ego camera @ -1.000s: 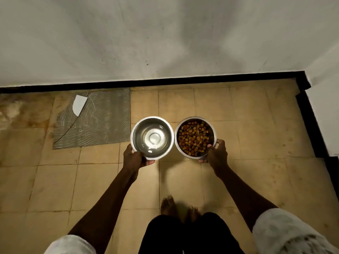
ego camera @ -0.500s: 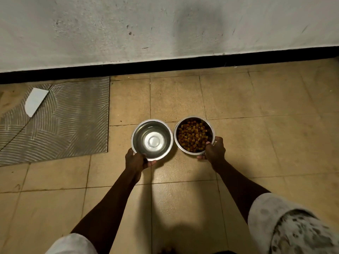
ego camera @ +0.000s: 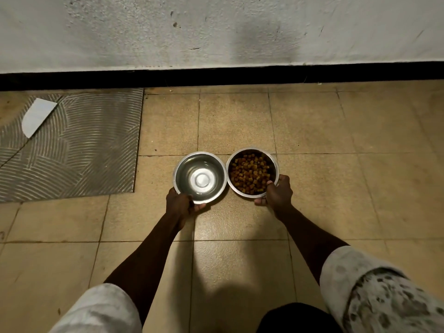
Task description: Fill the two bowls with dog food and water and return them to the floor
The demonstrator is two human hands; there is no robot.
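Observation:
Two round steel bowls sit side by side, rims touching, low over the tan tiled floor [ego camera: 312, 131]. The left bowl [ego camera: 189, 164] holds clear water. The right bowl [ego camera: 274, 162] is filled with brown dog food [ego camera: 249, 174]. My left hand [ego camera: 180, 205] grips the near rim of the water bowl. My right hand [ego camera: 278, 193] grips the near right rim of the food bowl, thumb over the edge. Whether the bowls touch the floor I cannot tell.
A white wall [ego camera: 216, 30] with a black skirting strip [ego camera: 216, 76] runs across the back. At the left is a bare grey patch of ridged tile adhesive [ego camera: 79, 150] with a white tile shard [ego camera: 37, 116] on it.
The view has dropped closer to the floor and the wall. Both hands have lowered the bowls, still held side by side. My feet are out of view now.

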